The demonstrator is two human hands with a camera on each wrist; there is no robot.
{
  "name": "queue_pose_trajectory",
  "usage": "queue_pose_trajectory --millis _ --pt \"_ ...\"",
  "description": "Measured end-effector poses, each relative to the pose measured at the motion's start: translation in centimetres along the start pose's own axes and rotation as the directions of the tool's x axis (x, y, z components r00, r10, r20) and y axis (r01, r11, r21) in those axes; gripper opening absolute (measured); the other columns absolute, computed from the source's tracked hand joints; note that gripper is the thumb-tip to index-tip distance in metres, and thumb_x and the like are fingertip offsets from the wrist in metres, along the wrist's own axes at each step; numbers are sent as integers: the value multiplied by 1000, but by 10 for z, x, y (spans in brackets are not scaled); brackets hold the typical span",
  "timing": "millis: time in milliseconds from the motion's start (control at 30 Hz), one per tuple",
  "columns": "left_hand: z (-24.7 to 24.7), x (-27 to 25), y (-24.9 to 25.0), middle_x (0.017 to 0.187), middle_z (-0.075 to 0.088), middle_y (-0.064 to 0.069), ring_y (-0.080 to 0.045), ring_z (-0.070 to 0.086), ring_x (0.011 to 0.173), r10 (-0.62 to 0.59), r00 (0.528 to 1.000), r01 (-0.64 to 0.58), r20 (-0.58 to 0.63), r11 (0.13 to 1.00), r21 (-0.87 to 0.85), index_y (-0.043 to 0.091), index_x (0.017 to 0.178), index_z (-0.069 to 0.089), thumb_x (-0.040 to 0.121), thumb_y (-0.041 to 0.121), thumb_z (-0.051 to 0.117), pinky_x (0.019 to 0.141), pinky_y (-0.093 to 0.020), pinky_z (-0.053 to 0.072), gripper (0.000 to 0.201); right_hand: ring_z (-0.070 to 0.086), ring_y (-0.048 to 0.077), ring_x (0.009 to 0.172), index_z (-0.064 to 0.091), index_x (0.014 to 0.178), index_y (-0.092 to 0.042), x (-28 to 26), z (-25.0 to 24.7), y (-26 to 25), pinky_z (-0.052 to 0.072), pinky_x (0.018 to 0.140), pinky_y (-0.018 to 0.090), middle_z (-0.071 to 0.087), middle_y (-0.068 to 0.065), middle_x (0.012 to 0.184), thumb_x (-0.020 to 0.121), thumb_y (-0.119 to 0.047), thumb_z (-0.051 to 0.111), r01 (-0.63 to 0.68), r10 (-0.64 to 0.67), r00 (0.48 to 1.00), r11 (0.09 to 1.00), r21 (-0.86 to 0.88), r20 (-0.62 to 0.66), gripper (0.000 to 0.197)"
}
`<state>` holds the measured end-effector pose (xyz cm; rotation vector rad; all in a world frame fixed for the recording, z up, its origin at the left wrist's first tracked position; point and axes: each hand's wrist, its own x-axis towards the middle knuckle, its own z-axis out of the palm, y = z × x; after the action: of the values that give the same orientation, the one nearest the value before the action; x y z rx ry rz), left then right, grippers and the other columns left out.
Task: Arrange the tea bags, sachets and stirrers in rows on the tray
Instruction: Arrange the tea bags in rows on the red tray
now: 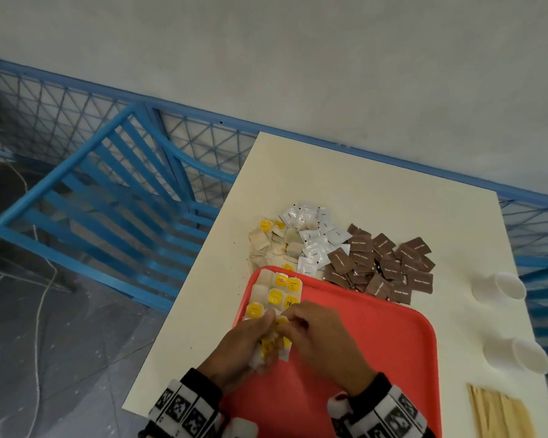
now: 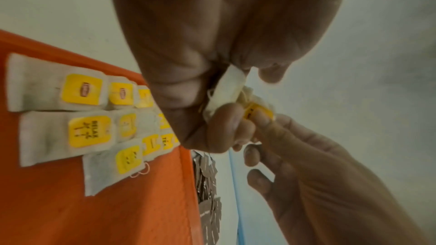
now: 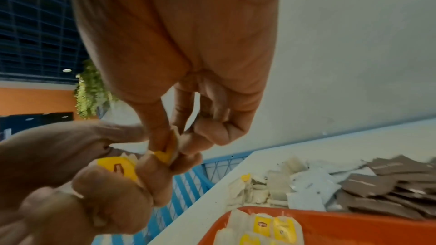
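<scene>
A red tray [image 1: 377,336] lies on the white table, with several yellow-tagged tea bags [image 1: 276,294] in rows at its far left corner [image 2: 78,111] [image 3: 271,228]. Above the tray's left edge my left hand [image 1: 247,339] grips a bunch of tea bags [image 1: 268,347] [image 2: 226,88]. My right hand [image 1: 307,324] pinches one yellow tag [image 3: 165,153] [image 2: 258,112] at the top of that bunch. Beyond the tray lie loose tea bags [image 1: 272,243], white sachets [image 1: 312,238] and brown sugar sachets [image 1: 383,267]. Wooden stirrers [image 1: 500,412] lie at the table's near right.
Two white paper cups [image 1: 500,287] [image 1: 519,355] lie on their sides to the right of the tray. A blue chair [image 1: 108,197] and blue mesh railing [image 1: 54,112] stand left of the table. The table's left edge [image 1: 184,279] runs close beside the tray.
</scene>
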<state>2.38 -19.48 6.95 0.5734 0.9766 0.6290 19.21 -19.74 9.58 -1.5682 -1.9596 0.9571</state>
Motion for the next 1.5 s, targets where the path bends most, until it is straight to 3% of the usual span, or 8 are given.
queue_pose_trajectory --millis 200,267,367,600,767,1033,1367,1500 --pt "10 -6 5 61 51 -23 -17 39 45 160 978 -200 133 895 398 6 78 66 86 50 63 45 -23 32 44 50 4 63 67 76 -26 -10 -51 5 36 59 18 57 -13 66 93 -18 65 -62 65 998 986 152 -11 19" --pt "13 -8 12 62 57 -7 -11 43 45 210 972 -235 105 850 472 14 86 70 85 44 69 44 -20 34 30 51 3 63 69 81 -29 -12 -65 2 37 59 14 57 -15 66 91 -19 68 -49 53 998 988 149 -25 14" --pt "18 -6 22 64 52 6 -7 43 45 264 962 -264 64 848 460 22 100 69 77 46 77 42 -20 36 34 53 2 61 70 84 -30 -13 -78 -3 38 58 11 60 -17 65 87 -22 73 -42 48 998 990 132 -40 9" --pt "35 -8 39 49 43 10 -5 34 40 334 937 -342 101 822 455 22 69 62 88 24 71 42 -19 31 21 47 0 61 71 83 -28 -14 -80 -8 38 60 13 57 -18 61 92 -17 67 -81 107 992 947 311 -68 15" --pt "25 -8 27 57 57 20 2 47 50 271 949 -307 164 662 684 17 80 72 89 20 72 54 -11 38 9 53 1 61 74 85 -16 -13 -67 -4 42 59 13 66 -8 67 82 -14 77 -126 181 976 924 361 -124 5" --pt "-53 -2 -31 79 70 17 -1 62 74 247 961 12 -127 420 908 27 81 72 83 38 75 62 -10 39 11 54 -6 56 72 84 -10 -19 15 38 37 57 8 56 -17 57 82 -13 74 -260 237 910 965 22 341 4" --pt "-76 -11 -50 88 73 12 -3 62 87 176 958 105 -228 525 845 25 83 75 92 40 64 83 -27 47 21 66 2 72 73 83 -11 -8 75 65 54 71 20 75 0 85 81 2 51 -353 337 912 935 28 235 26" --pt "-67 -14 -42 64 66 21 7 58 61 164 956 83 -243 643 761 20 82 75 97 36 58 63 -23 44 28 65 4 75 62 69 -28 -7 80 72 55 71 30 70 -9 81 82 -9 60 -388 386 900 921 -31 201 24"
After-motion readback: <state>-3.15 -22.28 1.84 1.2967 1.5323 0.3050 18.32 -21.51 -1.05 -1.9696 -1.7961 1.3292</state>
